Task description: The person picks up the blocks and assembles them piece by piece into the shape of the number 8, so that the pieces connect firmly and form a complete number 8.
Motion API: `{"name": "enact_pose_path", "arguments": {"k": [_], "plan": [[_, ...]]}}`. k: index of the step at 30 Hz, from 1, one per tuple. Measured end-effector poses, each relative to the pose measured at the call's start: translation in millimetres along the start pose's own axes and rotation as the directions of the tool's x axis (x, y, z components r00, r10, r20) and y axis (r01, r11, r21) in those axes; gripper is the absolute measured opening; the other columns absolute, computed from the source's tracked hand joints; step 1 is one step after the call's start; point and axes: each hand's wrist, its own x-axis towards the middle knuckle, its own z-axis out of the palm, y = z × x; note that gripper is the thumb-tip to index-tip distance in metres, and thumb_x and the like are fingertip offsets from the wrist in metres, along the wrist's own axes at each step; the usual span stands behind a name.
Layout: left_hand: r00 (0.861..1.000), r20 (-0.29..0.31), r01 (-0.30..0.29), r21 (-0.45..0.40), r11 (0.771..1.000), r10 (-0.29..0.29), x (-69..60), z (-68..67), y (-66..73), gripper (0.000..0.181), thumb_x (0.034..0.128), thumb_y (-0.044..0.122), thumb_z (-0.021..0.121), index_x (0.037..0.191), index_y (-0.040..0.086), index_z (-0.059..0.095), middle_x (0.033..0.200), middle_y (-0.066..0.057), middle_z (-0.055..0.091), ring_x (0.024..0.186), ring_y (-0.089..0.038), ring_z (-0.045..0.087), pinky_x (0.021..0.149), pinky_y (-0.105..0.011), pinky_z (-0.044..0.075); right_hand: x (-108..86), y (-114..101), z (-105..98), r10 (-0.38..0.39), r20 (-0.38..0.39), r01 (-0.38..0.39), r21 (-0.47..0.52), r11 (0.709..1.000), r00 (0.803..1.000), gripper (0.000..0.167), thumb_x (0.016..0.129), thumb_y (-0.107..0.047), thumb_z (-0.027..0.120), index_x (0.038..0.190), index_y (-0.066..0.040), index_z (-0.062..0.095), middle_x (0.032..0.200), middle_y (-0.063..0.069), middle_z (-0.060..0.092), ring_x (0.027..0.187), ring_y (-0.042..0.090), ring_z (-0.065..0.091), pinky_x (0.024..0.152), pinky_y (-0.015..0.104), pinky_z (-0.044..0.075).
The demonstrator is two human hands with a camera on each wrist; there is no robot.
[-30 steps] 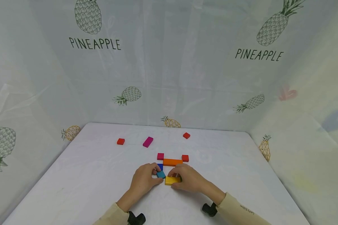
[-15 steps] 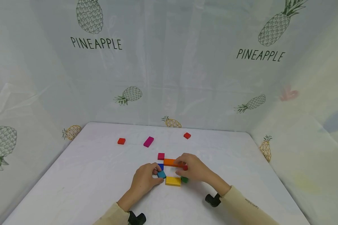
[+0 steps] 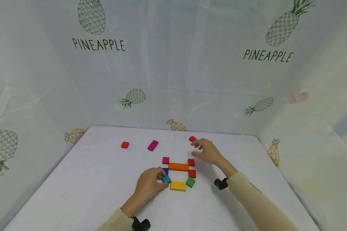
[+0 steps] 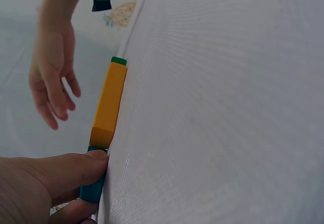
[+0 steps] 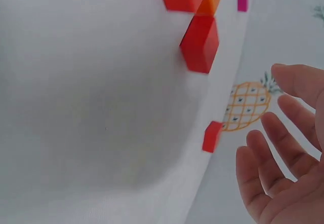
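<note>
My left hand [image 3: 147, 184] pinches a teal block [image 3: 166, 179] between thumb and fingers, on the white table. A yellow block [image 3: 178, 186] lies just right of it, touching or nearly so. Past the yellow block comes a green block [image 3: 190, 182], turned at an angle. A blue block [image 3: 165, 171], partly behind my left fingers, lies behind the teal one. My right hand [image 3: 209, 152] is raised with loosely bent fingers and holds nothing. In the head view its fingertips are nearest a far red block [image 3: 192, 139]; the right wrist view shows that red block [image 5: 212, 137] apart from the fingers.
An orange bar [image 3: 178, 166] spans the back of the arrangement. Red blocks lie at its right, one behind [image 3: 191, 162] and one in front [image 3: 192, 173]; a crimson block [image 3: 165, 160] is at its left. Farther back are a red block [image 3: 125, 145] and a magenta block [image 3: 153, 145].
My right hand has left the yellow and green blocks, placed or adjusted near the right red blocks, then moved up toward the far red block. My left hand stays on the teal block.
</note>
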Motion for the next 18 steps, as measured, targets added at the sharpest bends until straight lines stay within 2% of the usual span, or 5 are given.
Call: {"name": "enact_pose_path", "arguments": {"k": [9, 18], "plan": [[1.000, 0.003, 0.000, 0.003, 1.000, 0.000, 0.2, 0.8, -0.6, 0.031, 0.0786, 0.029, 0.096, 0.098, 0.020, 0.073, 0.084, 0.008, 0.063, 0.080, -0.010, 0.055, 0.073, -0.030, 0.048, 25.9, 22, 5, 0.117, -0.030, -0.117, 0.004, 0.993, 0.993, 0.040, 0.095, -0.019, 0.080, 0.132, -0.006, 0.070, 0.125, 0.018, 0.067, 0.108, 0.033, 0.064, 0.091, 0.045, 0.060], [1.000, 0.004, -0.003, -0.001, 1.000, 0.003, -0.6, 0.4, 0.4, 0.031, 0.0790, 0.029, 0.095, 0.098, 0.019, 0.073, 0.084, 0.008, 0.063, 0.080, -0.010, 0.055, 0.073, -0.029, 0.048, 44.5, 44, 14, 0.239, -0.026, -0.238, 0.024, 0.971, 0.971, 0.047, 0.097, -0.024, 0.077, 0.140, -0.007, 0.064, 0.129, 0.019, 0.065, 0.111, 0.036, 0.062, 0.095, 0.048, 0.058]]}}
